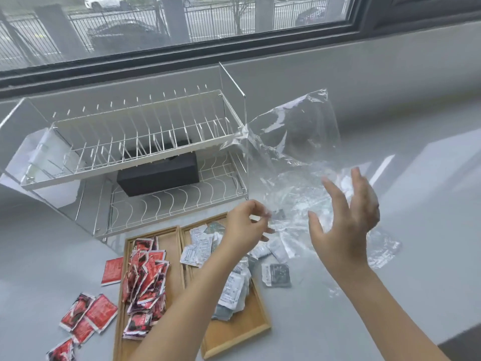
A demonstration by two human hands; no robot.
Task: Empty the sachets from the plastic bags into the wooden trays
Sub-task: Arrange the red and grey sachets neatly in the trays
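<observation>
Bag raised at frame centre-right

Your left hand pinches the crumpled clear plastic bag; your right hand is spread wide beside it, above the white sachets in the right-hand wooden tray.

Soft, even daylight comes in through the window at the top — bright, but not harsh. The pale table carries a broad light patch at the right and only faint shadows under the arms. The clear plastic bag glints with white streaks of glare. The right hand is a little smeared by motion blur. Wide-angle distortion bows the window frame and tilts the dish rack — the edges look softer.
</observation>
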